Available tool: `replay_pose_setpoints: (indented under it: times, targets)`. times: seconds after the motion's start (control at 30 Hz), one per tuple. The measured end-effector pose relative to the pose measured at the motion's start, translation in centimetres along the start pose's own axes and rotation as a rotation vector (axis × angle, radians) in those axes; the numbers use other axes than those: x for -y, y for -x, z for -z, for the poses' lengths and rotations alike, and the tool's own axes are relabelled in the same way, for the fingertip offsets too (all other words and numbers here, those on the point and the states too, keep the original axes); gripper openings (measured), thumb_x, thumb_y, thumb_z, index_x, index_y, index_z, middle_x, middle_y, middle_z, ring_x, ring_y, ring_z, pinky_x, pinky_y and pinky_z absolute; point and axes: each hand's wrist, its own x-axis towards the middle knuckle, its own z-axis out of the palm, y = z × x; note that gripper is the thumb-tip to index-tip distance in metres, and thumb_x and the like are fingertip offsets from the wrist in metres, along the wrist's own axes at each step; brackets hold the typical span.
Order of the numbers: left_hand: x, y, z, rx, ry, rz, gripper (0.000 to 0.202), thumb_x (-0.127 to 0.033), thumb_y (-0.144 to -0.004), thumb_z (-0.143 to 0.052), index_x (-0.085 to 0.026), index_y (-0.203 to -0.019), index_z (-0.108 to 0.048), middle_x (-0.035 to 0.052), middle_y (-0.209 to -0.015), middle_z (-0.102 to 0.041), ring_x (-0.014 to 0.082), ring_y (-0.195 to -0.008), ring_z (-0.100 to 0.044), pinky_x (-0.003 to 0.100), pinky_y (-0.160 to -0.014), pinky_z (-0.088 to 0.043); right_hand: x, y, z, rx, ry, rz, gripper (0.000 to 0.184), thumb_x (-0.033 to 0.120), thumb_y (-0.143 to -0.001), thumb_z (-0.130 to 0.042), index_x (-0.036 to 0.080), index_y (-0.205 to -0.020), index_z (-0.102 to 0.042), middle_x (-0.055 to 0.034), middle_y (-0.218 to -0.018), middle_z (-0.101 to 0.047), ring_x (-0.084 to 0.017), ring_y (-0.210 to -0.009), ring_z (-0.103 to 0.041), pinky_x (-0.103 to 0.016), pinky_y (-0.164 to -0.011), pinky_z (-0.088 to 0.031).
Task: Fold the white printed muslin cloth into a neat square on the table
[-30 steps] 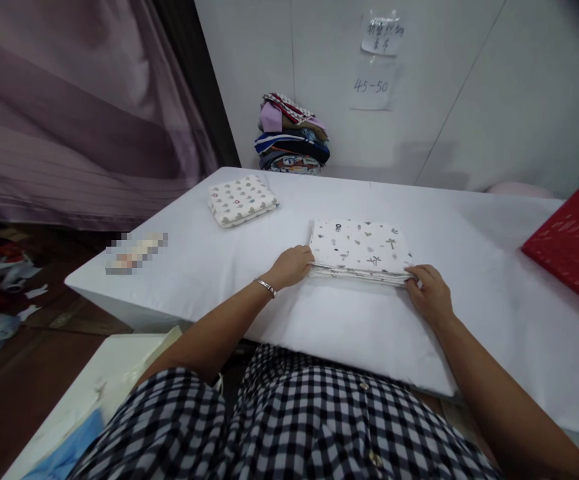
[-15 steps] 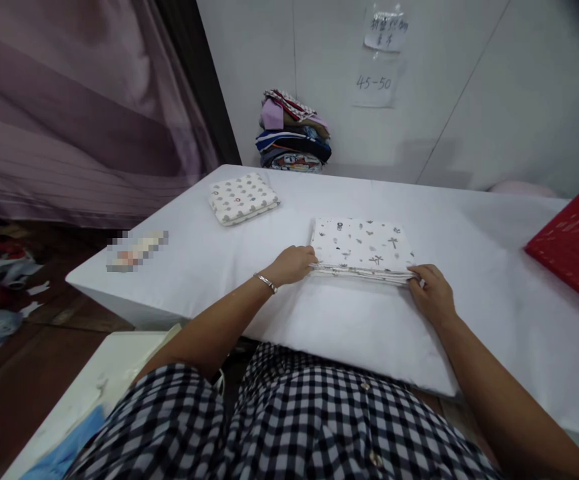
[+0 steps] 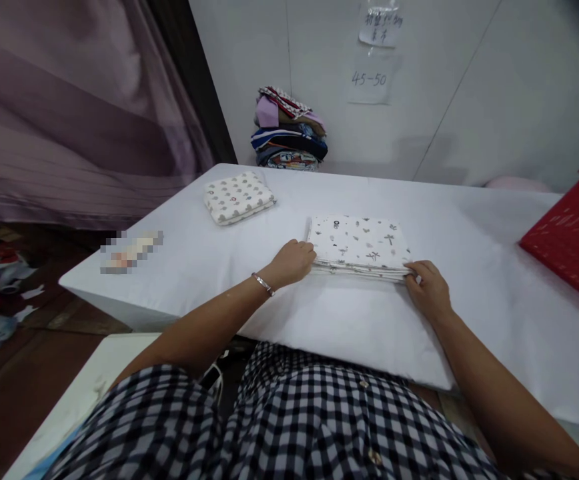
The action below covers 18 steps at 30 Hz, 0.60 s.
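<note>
The left hand (image 3: 293, 262) and right hand (image 3: 428, 290) are apart, each pinching a near corner of the folded cloth (image 3: 359, 240), which lies inside the table (image 3: 329, 327) edges, well apart from the red basket (image 3: 572, 237).

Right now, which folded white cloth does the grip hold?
The folded white cloth with palm-tree print: left-hand grip and right-hand grip hold its near corners. The folded white cloth with rounded grey motifs lies untouched.

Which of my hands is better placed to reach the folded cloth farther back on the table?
Left, I'd judge: your left hand, at the near-left corner of the palm-print cloth, is closer to the gray-patterned cloth; your right hand, at the near-right corner, is farther away.
</note>
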Motion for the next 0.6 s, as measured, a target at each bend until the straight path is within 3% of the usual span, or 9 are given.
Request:
replay_pose_setpoints:
  times: [0.23, 0.43, 0.6]
  targets:
    - [-1.2, 1.3, -1.8, 0.012, 0.003, 0.116, 0.020, -0.008, -0.082, -0.038, -0.015, -0.084, -0.057, 0.0083, -0.091, -0.057, 0.0182, -0.080, -0.054, 0.033, -0.069, -0.036, 0.1, -0.2, 0.0, 0.026, -0.011, -0.025, 0.025, 0.023, -0.078, -0.047, 0.023, -0.098, -0.062, -0.0033, -0.097, -0.059, -0.017, -0.080, -0.055, -0.030, -0.069, -0.045]
    - [-1.6, 2.2, -1.1, 0.001, 0.104, 0.109, 0.029, -0.026, -0.086, -0.044, -0.020, -0.114, -0.051, 0.0092, -0.111, -0.054, 0.0205, -0.095, -0.054, 0.034, -0.077, -0.040, -0.1, -0.3, -0.1, 0.047, -0.057, -0.040, 0.024, 0.025, -0.078, -0.048, 0.023, -0.098, -0.062, -0.0034, -0.096, -0.058, -0.013, -0.063, -0.052, -0.029, -0.062, -0.045]
    - [-0.8, 1.6, -1.4, -0.015, 0.045, 0.171, 0.028, -0.017, -0.084, -0.041, -0.022, -0.108, -0.055, 0.0074, -0.109, -0.057, 0.0198, -0.093, -0.055, 0.033, -0.075, -0.042, -0.2, -0.3, -0.4, -0.022, -0.149, 0.000, 0.024, 0.021, -0.079, -0.046, 0.022, -0.098, -0.061, -0.0048, -0.097, -0.056, -0.015, -0.074, -0.054, -0.029, -0.064, -0.046]
